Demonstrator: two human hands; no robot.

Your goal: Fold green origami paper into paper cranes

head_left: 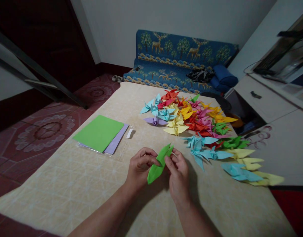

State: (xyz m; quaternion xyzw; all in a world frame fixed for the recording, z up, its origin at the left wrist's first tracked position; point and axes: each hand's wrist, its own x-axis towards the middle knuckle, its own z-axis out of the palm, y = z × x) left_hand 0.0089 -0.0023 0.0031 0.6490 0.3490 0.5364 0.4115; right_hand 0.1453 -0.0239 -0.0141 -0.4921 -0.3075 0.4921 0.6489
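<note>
Between my two hands is a green paper crane (pixel 157 169), held tilted above the near middle of the table. My left hand (pixel 140 166) pinches it from the left, thumb and index finger on its body. On the other side, my right hand (pixel 178 171) grips its upper right part with thumb and curled fingers. Part of the folded paper is hidden behind the fingers. To the right lies a spread of finished paper cranes in several colours, with light blue cranes (pixel 202 153) nearest my right hand.
A stack of green paper (pixel 99 133) over purple sheets (pixel 116 141) lies on the table's left (pixel 55 184). Beside it is a small white piece (pixel 129 133). A blue patterned sofa (pixel 163 70) stands beyond, a white cabinet (pixel 274 144) at right, a metal ladder frame (pixel 42 84) at left.
</note>
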